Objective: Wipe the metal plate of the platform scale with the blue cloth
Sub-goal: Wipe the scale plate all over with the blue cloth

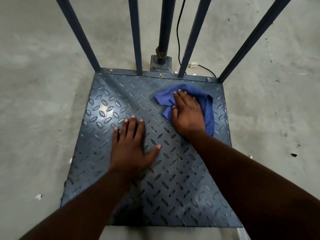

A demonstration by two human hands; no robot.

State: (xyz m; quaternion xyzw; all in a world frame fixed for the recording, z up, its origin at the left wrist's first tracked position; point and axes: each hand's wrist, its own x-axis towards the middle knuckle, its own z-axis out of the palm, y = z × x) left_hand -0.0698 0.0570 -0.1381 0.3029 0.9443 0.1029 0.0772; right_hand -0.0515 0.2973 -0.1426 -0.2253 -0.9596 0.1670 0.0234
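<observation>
Flanking the blue cloth [204, 99], rail bars [192, 37] edge the metal plate [173, 179].

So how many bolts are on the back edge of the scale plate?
3 bolts: one at the left, one in the middle, one at the right. The bars may hide more.

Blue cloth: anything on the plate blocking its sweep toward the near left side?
Only the left hand, resting flat on the metal plate left of the blue cloth under the right hand. Nothing else visible lies on the plate.
</observation>
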